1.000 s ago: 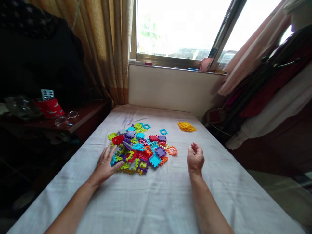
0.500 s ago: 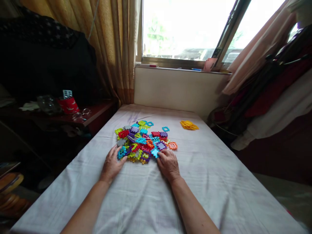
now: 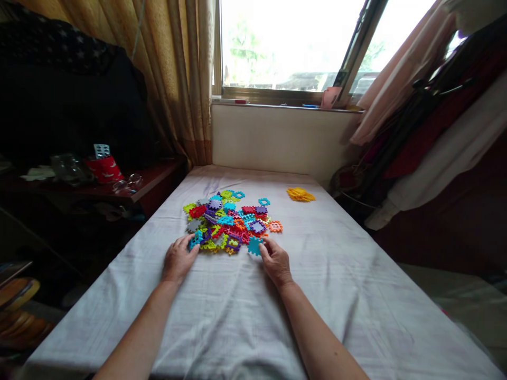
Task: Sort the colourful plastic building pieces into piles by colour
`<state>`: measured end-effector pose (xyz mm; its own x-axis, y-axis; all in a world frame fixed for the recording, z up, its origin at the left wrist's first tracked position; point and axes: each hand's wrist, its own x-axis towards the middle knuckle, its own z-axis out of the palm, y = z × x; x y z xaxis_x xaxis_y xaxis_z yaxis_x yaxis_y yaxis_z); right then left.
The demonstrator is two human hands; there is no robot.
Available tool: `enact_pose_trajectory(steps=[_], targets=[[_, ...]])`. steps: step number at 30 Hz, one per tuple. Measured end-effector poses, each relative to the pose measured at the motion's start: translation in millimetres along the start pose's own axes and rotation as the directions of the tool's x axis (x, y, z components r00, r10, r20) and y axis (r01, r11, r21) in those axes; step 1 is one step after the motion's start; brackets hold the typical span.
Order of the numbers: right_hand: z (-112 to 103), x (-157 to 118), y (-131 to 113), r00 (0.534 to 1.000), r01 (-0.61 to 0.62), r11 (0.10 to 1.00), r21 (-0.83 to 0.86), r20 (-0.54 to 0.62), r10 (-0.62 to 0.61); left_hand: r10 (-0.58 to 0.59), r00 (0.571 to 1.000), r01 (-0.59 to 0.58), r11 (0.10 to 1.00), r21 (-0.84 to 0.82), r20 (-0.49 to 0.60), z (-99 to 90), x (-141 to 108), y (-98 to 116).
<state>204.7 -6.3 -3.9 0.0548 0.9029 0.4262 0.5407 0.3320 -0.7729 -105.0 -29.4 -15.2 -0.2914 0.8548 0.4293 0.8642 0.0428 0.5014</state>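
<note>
Between the thumb and fingers of my right hand (image 3: 276, 261) is a flat turquoise interlocking tile (image 3: 254, 246) with notched edges, tilted up at the near right side of a heap. My left hand (image 3: 179, 258) is closed around a blue openwork interlocking tile (image 3: 195, 240) at the heap's near left corner. The heap of interlocking tiles (image 3: 225, 221) mixes red, purple, green, grey, blue and orange pieces, some solid and some with window-like openings. An orange window tile (image 3: 276, 226) lies at its right edge.
A separate pile of yellow tiles (image 3: 300, 195) lies farther back on the cloth-covered table (image 3: 222, 316). One blue ring-shaped tile (image 3: 264, 201) sits behind the heap. On the left, a side table (image 3: 158, 177) bears a red container (image 3: 105, 169) and glasses (image 3: 127, 183). Clothes (image 3: 447, 158) hang at right.
My right hand has lifted and tilted the turquoise tile away from the heap's edge. My left fingers have closed on the blue openwork tile, which now stands more tilted. The view has shifted slightly.
</note>
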Motion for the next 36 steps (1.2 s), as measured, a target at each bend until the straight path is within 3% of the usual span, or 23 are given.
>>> enact_pose_trajectory(steps=[4,8,11,14,18,22,26,29,33,36], targets=[[-5.1,-1.8,-2.9,0.996,-0.084,0.995,0.056,0.036,0.082,-0.001,1.000,0.000,0.998,-0.060,-0.009,-3.5,2.2,3.5],[-12.1,-3.1,3.7,0.994,-0.112,0.989,0.099,-0.001,0.113,-0.088,0.995,0.084,0.993,-0.083,-0.053,-9.2,3.5,8.1],[-27.7,4.4,22.5,0.974,-0.196,0.976,0.097,-0.096,0.205,-0.164,0.982,0.157,0.985,-0.077,-0.097,-13.5,3.5,9.2],[-49.3,17.7,46.9,0.912,-0.323,0.946,0.009,-0.265,0.313,-0.239,0.962,0.230,0.970,-0.075,-0.136,-16.8,2.7,8.5],[-65.1,28.5,69.4,0.882,-0.314,0.934,-0.170,-0.417,0.221,-0.299,0.940,0.289,0.954,-0.085,-0.162,-18.7,2.0,7.3],[-66.2,25.7,78.8,0.910,-0.223,0.953,-0.205,-0.395,0.128,-0.315,0.933,0.299,0.948,-0.112,-0.174,-19.0,2.8,5.3],[-82.6,21.9,89.0,0.934,-0.222,0.945,-0.240,-0.331,0.136,-0.308,0.934,0.285,0.948,-0.141,-0.183,-20.3,2.6,4.1],[-108.0,19.9,96.1,0.930,-0.317,0.852,-0.416,-0.313,0.193,-0.295,0.935,0.270,0.952,-0.147,-0.197,-21.5,0.8,6.0],[-140.3,16.8,99.6,0.920,-0.379,0.586,-0.716,-0.224,0.321,-0.258,0.946,0.234,0.962,-0.140,-0.195,-22.6,-0.9,9.6],[-157.1,20.1,101.1,0.881,-0.408,0.449,-0.795,-0.213,0.423,-0.258,0.948,0.236,0.963,-0.132,-0.184,-23.3,-0.7,10.8]])
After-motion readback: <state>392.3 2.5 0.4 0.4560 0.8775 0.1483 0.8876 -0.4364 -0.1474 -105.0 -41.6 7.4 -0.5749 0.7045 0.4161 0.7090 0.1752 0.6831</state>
